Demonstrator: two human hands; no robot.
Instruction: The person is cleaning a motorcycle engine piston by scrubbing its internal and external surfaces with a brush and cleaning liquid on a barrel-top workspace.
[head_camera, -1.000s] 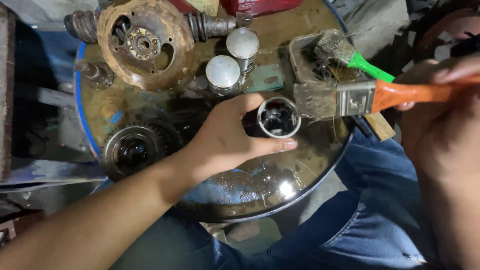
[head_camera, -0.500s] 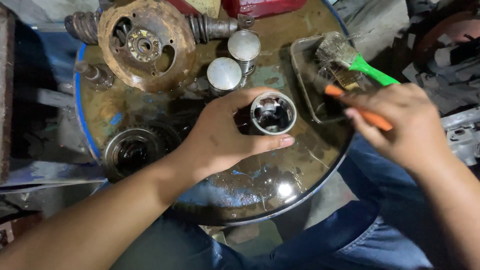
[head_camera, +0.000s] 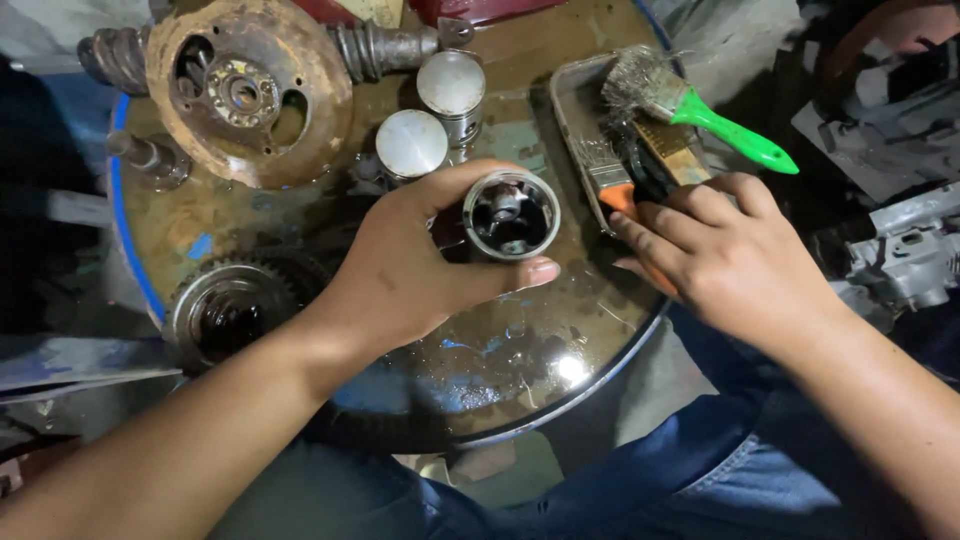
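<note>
One hollow, greasy metal piston (head_camera: 511, 213) sits open-end-up in the left hand (head_camera: 420, 265).

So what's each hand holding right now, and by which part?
The left hand holds the hollow piston around its side wall, open end up. The right hand holds the orange-handled brush by its handle.

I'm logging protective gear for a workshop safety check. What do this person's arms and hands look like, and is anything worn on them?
Both forearms are bare with no sleeves in view. The left hand and right hand wear no gloves, rings or watch, and no wristband shows. The fingers have short nails. No gear covers either arm. Blue denim jeans show below the arms.
</note>
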